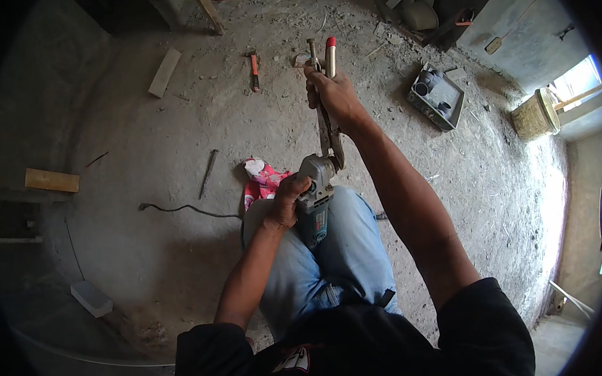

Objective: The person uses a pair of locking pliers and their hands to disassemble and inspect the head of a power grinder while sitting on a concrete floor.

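Observation:
My left hand (289,198) is wrapped round the body of a teal and grey angle grinder (313,216), which rests between my thighs with its metal head pointing away from me. Closed on a pair of long locking pliers (328,125) is my right hand (336,98), beyond the grinder. One handle of the pliers ends in a screw, and a pale, red-tipped handle sticks up beside it. Their far jaws meet the grinder's head; what exactly they grip is hidden. A pink patterned cloth (266,178) lies beside my left knee.
A dark cable (191,209) and a metal rod (208,174) lie on the dusty floor to the left. Farther off are an orange-handled hammer (254,73), a wood block (164,73), a grey tray (447,121) of pipe fittings and a bucket (533,118). Rubble covers the far floor.

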### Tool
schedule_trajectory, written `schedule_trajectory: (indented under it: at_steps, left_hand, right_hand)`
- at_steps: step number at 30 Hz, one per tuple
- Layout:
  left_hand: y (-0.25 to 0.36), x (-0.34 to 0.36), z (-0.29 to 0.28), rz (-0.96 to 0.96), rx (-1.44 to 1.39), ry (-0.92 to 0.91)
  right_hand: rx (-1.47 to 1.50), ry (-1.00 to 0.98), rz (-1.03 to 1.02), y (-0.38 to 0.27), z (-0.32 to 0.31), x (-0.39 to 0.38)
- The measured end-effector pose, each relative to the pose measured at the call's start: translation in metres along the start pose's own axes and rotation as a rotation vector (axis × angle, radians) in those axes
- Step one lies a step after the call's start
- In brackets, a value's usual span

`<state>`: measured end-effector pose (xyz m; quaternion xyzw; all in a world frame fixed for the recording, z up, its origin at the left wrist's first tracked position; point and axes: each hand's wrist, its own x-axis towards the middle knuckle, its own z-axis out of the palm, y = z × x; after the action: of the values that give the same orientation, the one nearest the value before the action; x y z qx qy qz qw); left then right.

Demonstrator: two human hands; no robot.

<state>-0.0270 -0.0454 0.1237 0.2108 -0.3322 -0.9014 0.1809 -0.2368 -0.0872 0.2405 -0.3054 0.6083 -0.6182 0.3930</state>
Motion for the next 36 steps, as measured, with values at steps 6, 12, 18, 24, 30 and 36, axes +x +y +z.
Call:
schedule_trajectory:
  at_steps: [6, 12, 18, 24, 30, 36]
  left_hand:
    - [-0.006, 0.016, 0.002, 0.007, 0.053, -0.039]
    - [-0.012, 0.024, 0.007, -0.022, 0.041, -0.038]
    - [-0.005, 0.023, 0.005, -0.034, 0.015, -0.045]
    - [0.001, 0.03, -0.007, -0.068, -0.028, -0.084]
    - [0.005, 0.039, -0.015, -0.156, -0.176, -0.084]
    - [-0.01, 0.051, -0.027, -0.208, -0.098, -0.088]
  right_hand:
    - [0.129, -0.129, 0.111, -0.005, -0.015, 0.01]
    - [0.264, -0.162, 0.206, -0.017, -0.025, 0.025]
    - [0.216, -0.007, 0.224, -0.016, -0.013, 0.029]
    - [0.168, 0.111, 0.253, -0.003, -0.012, 0.055]
    - [0.057, 0.093, 0.334, 0.014, -0.007, 0.077]
    - [0.052, 0.155, 0.397, 0.04, -0.013, 0.097]
